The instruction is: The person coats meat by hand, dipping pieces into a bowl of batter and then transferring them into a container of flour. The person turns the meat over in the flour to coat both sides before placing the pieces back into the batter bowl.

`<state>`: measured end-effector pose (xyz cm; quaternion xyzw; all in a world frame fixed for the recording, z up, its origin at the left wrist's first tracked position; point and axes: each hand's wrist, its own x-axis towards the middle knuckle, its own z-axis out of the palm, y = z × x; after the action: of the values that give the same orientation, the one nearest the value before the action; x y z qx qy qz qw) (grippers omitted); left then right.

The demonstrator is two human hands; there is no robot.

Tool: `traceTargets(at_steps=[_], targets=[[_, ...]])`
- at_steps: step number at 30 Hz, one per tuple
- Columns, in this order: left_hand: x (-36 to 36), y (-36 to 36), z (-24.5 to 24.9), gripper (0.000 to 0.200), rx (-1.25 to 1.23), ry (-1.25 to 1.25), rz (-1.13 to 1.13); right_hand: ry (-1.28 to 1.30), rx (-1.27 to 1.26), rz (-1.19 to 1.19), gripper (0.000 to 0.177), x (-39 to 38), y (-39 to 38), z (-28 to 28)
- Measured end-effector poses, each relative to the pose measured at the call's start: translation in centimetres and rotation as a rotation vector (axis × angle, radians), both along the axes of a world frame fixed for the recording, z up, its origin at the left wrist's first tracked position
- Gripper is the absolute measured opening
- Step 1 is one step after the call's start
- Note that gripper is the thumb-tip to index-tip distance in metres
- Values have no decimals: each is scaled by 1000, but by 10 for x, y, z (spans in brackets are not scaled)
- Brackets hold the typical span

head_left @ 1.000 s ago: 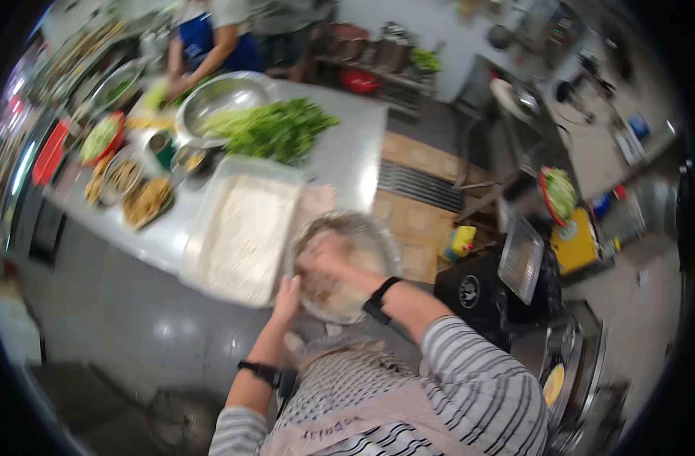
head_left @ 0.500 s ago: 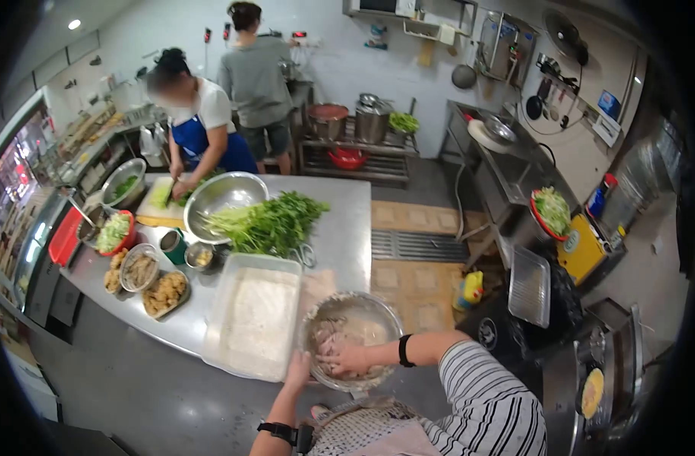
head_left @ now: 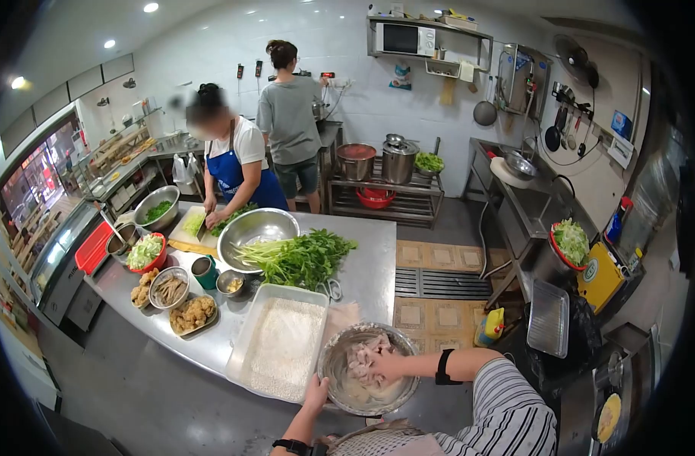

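Note:
At the table's near edge is a metal bowl [head_left: 407, 342] with pale, coated pieces of meat [head_left: 363, 357] inside. My left hand [head_left: 315, 391] grips the bowl's left rim. Inside the bowl, my right hand [head_left: 385, 366] rests among the meat, its fingertips partly hidden by the pieces; whether they hold any cannot be made out. Left of the bowl, touching or nearly touching it, lies a white plastic tray [head_left: 287, 338] with a layer of pale flour-like powder.
Leafy greens [head_left: 306, 257] lean out of a large steel bowl [head_left: 245, 226]. Scissors [head_left: 334, 289] lie behind the tray. Fried food [head_left: 193, 315] stands at the left. Across the table a person [head_left: 241, 163] cuts vegetables; another person [head_left: 290, 121] stands behind.
The whole view has shifted, so the table and bowls appear lower and further right. My right hand is still in the bowl and my left hand still at its rim.

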<state>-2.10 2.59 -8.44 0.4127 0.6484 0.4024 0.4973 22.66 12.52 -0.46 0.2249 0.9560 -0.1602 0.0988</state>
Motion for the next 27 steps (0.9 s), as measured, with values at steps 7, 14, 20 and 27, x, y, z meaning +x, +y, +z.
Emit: traceTargets(at_steps=[7, 14, 20, 27], targets=[[-3, -2, 0, 35, -81, 135, 13, -23, 357, 362, 71, -65, 8, -17], [17, -8, 48, 41, -68, -56, 136, -142, 11, -429, 82, -31, -11, -29], [5, -1, -8, 43, 1, -13, 72, 300, -184, -492, 34, -56, 7, -66], [9, -9, 47, 47, -128, -75, 38, 229, -631, -953, 49, -33, 47, 4]])
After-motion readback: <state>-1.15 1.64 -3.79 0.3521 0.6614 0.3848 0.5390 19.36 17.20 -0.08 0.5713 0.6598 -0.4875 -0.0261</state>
